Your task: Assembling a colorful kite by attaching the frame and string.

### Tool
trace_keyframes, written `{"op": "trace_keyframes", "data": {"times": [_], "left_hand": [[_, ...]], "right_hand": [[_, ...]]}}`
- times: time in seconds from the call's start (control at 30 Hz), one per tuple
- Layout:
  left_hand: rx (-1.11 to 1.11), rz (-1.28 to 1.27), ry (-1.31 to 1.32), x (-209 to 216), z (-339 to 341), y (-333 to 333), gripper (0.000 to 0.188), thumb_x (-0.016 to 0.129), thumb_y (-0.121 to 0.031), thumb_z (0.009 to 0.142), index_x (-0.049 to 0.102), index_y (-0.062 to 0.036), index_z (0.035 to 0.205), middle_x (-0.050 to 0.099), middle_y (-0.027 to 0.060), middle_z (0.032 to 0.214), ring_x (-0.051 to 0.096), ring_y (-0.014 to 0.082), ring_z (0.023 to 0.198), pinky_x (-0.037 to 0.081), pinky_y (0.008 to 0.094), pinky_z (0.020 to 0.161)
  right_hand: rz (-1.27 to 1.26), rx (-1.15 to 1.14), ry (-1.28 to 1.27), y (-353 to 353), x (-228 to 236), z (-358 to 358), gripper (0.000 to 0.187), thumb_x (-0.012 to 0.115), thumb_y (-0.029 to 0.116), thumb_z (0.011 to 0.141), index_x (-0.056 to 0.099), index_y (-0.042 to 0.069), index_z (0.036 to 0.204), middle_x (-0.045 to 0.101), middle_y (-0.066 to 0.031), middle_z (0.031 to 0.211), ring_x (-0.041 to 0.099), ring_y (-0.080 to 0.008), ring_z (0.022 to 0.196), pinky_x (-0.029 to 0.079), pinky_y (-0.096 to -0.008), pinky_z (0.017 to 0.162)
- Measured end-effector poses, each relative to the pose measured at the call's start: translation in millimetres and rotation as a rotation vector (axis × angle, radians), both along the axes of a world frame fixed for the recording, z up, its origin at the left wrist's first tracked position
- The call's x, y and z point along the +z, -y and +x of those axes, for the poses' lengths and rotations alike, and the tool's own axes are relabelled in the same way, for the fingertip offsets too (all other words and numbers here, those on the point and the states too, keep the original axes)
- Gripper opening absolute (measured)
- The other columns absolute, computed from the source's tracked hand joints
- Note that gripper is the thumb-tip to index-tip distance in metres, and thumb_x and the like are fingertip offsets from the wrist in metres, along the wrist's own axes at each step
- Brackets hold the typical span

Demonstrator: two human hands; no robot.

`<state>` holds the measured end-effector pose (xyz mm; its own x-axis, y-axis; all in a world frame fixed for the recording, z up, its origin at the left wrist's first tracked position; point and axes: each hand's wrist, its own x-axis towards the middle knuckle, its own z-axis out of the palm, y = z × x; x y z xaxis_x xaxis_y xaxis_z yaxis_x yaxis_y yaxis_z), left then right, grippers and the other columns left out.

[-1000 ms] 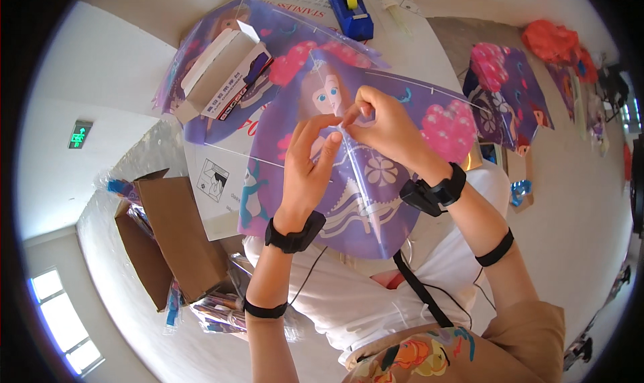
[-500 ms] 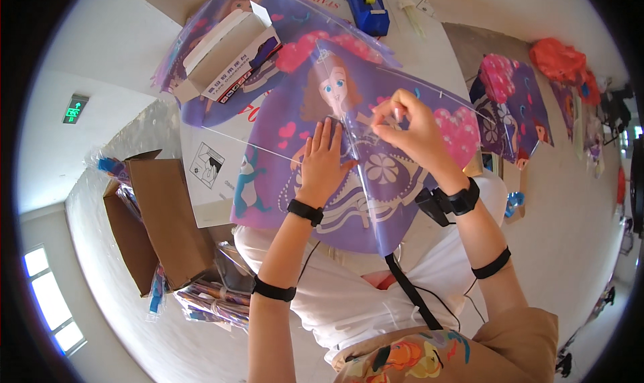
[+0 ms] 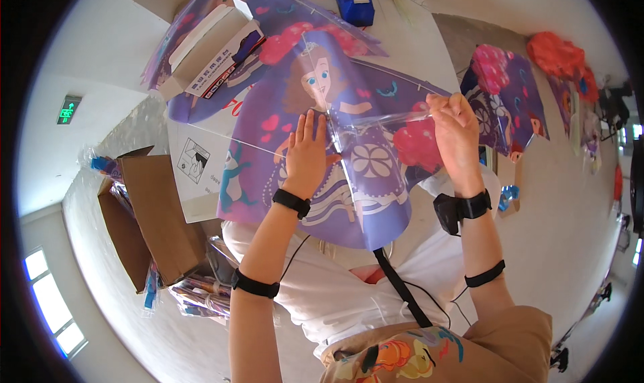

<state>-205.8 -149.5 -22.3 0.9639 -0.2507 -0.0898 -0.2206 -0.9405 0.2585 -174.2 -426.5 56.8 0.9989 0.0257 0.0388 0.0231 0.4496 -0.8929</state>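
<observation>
1. The purple kite (image 3: 349, 161), printed with a cartoon princess, lies across the person's lap and over the near edge of the counter (image 3: 429, 40); every place below is given from this kite.
2. The left hand (image 3: 307, 156) rests flat on the kite's middle, fingers spread and pressed down just left of the centre spar.
3. The right hand (image 3: 456, 131) is at the kite's right edge, fingers pinched together on a thin clear cross rod (image 3: 396, 118) that runs back toward the kite's centre.
4. Left of the kite and below it stands an open brown cardboard box (image 3: 144, 215), with a bundle of packaged kites (image 3: 194, 292) beside it.
5. Beyond the kite's upper left lies a white carton (image 3: 215, 51) on another purple kite.
6. Beyond the kite's top stands a blue tape dispenser (image 3: 352, 0).
7. Right of the kite, more kites (image 3: 506, 98) hang well apart from it.
</observation>
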Motion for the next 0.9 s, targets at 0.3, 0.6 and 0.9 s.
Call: {"op": "trace_keyframes", "data": {"times": [0.3, 0.6, 0.9], "left_hand": [[-0.012, 0.026, -0.032, 2.8, 4.2, 5.2, 0.090, 0.075, -0.041, 0.076, 0.032, -0.0051, 0.146, 0.027, 0.0176, 0.153, 0.030, 0.0345, 0.140, 0.034, 0.0442, 0.111], [0.015, -0.196, 0.006, 49.7, -5.8, -23.7, 0.073, 0.072, -0.022, 0.081, 0.037, -0.0033, 0.142, 0.040, 0.0203, 0.145, 0.037, 0.0354, 0.135, 0.037, 0.0407, 0.108], [-0.061, -0.798, -0.070, 253.8, -128.7, 11.2, 0.043, 0.078, -0.013, 0.078, 0.062, -0.0032, 0.116, 0.063, 0.0115, 0.113, 0.061, 0.0266, 0.100, 0.049, 0.0353, 0.081]], "right_hand": [[0.241, -0.241, 0.101, 73.1, 43.5, 1.1, 0.011, 0.059, -0.003, 0.085, 0.055, 0.007, 0.089, 0.064, -0.0081, 0.098, 0.056, -0.0207, 0.111, 0.032, -0.0429, 0.112], [-0.410, -0.029, 0.140, 48.0, 134.1, -62.9, 0.029, 0.063, -0.005, 0.079, 0.039, 0.011, 0.084, 0.065, -0.0118, 0.103, 0.055, -0.0229, 0.114, 0.036, -0.0397, 0.103], [-0.705, 0.267, 0.326, -19.7, 171.2, -141.1, 0.028, 0.063, -0.004, 0.076, 0.040, 0.010, 0.084, 0.065, -0.0103, 0.107, 0.055, -0.0274, 0.117, 0.036, -0.0431, 0.102]]}}
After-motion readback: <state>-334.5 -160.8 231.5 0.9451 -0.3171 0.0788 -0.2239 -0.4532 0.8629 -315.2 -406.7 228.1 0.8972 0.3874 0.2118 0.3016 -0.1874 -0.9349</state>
